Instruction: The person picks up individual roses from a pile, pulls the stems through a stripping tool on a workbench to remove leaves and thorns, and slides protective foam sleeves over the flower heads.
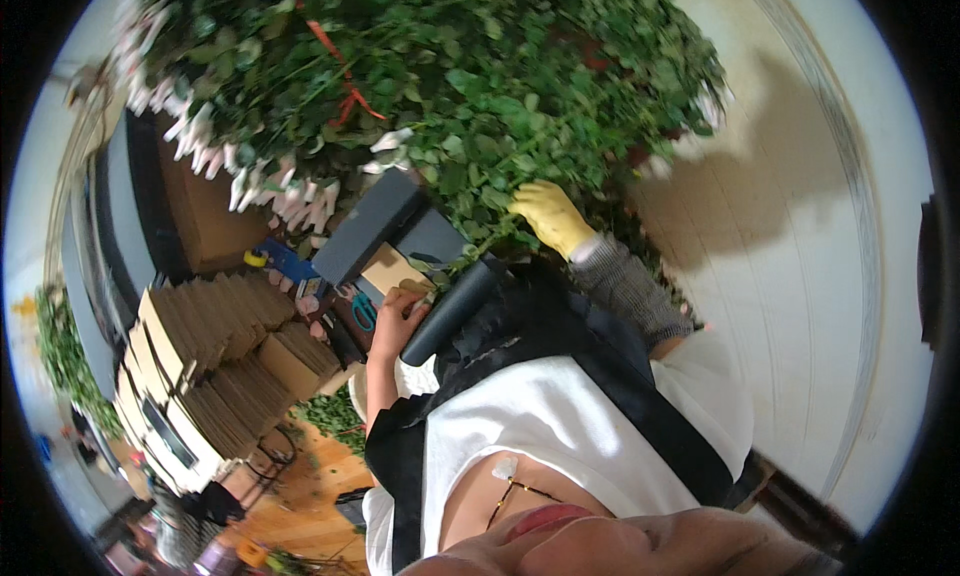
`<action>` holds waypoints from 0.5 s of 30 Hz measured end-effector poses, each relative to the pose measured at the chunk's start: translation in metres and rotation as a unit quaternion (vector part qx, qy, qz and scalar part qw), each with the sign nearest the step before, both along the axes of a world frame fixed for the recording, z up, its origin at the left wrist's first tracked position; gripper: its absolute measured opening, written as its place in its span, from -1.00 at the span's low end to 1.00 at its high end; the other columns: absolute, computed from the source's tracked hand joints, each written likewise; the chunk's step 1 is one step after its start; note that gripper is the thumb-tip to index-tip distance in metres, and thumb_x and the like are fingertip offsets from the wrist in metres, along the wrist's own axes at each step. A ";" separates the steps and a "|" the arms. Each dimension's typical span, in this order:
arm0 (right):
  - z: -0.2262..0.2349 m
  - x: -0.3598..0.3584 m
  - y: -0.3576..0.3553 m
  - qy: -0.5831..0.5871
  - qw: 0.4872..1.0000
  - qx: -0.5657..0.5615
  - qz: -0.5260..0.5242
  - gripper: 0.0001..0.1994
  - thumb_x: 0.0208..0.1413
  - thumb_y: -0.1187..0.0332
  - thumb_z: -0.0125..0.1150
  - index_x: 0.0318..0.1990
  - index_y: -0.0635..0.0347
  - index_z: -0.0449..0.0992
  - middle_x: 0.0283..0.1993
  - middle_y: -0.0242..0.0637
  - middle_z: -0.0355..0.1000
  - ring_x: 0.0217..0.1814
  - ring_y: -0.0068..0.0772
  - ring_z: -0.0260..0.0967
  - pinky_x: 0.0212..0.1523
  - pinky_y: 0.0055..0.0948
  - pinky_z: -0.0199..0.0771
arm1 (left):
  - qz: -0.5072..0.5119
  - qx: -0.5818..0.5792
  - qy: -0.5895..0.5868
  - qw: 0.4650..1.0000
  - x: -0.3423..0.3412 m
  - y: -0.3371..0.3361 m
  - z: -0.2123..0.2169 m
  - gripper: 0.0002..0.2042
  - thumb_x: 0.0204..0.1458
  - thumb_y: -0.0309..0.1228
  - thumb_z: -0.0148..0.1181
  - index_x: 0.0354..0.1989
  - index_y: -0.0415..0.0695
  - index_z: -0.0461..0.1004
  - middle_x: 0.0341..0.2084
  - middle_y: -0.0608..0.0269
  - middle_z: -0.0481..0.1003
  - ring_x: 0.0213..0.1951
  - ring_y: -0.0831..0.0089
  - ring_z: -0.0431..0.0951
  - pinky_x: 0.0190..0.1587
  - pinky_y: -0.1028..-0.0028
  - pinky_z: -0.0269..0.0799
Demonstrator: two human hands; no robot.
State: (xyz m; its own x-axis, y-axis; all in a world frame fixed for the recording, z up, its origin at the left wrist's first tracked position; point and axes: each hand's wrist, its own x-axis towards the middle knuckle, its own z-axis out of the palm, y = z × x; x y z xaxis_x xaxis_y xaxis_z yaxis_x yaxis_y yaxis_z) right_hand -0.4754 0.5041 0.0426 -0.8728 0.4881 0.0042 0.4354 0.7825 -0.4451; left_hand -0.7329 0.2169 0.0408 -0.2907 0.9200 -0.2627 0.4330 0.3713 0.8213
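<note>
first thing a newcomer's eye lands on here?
The big mass of green leafy stems filling the top, with pale wrapped buds along its left edge. Next, the right hand in a bright yellow glove reaching into the leaves at centre. Stacks of flat cardboard sit lower left.

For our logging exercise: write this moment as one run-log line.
left hand: bare, at dark tube | right hand: yellow-gloved, among leafy stems

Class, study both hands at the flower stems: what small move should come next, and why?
Probably close the right hand, in its yellow glove, around one stem and draw it free. It already lies on the leafy stems, while the bare left hand rests by the dark tube.
</note>
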 end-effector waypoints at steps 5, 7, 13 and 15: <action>0.010 0.010 0.028 0.012 0.930 -0.362 -0.060 -0.59 0.23 0.42 0.21 0.23 0.25 0.44 0.21 -0.18 0.46 0.22 -0.31 0.40 0.24 -0.36 0.37 | 0.013 0.005 -0.017 1.000 0.001 0.004 0.007 -0.74 -0.01 -0.43 0.41 -0.15 -0.24 0.63 -0.32 0.15 0.48 -0.29 0.30 0.55 -0.20 0.39 0.48; 0.042 -0.007 0.049 0.007 0.927 -0.374 -0.021 -0.49 0.27 0.36 0.17 0.34 0.25 0.27 0.35 -0.14 0.32 0.37 -0.24 0.28 0.34 -0.31 0.29 | 0.032 0.036 -0.024 0.999 0.004 -0.001 0.000 -0.74 -0.04 -0.41 0.43 -0.17 -0.24 0.64 -0.33 0.14 0.48 -0.32 0.32 0.54 -0.24 0.38 0.47; 0.120 -0.140 0.065 0.175 0.954 -0.238 0.043 -0.49 0.28 0.37 0.12 0.35 0.28 0.26 0.33 -0.07 0.33 0.39 -0.21 0.26 0.38 -0.28 0.25 | 0.025 0.043 -0.007 0.999 0.004 -0.001 0.002 -0.73 -0.05 -0.39 0.43 -0.15 -0.16 0.66 -0.36 0.10 0.46 -0.31 0.21 0.51 -0.21 0.32 0.44; 0.142 -0.201 0.054 0.224 0.928 -0.279 0.105 -0.51 0.27 0.37 0.13 0.33 0.28 0.30 0.32 -0.07 0.36 0.37 -0.23 0.30 0.38 -0.29 0.25 | 0.016 0.034 -0.003 0.999 0.001 -0.003 0.000 -0.72 -0.04 -0.37 0.43 -0.14 -0.16 0.66 -0.37 0.10 0.45 -0.27 0.20 0.50 -0.19 0.31 0.43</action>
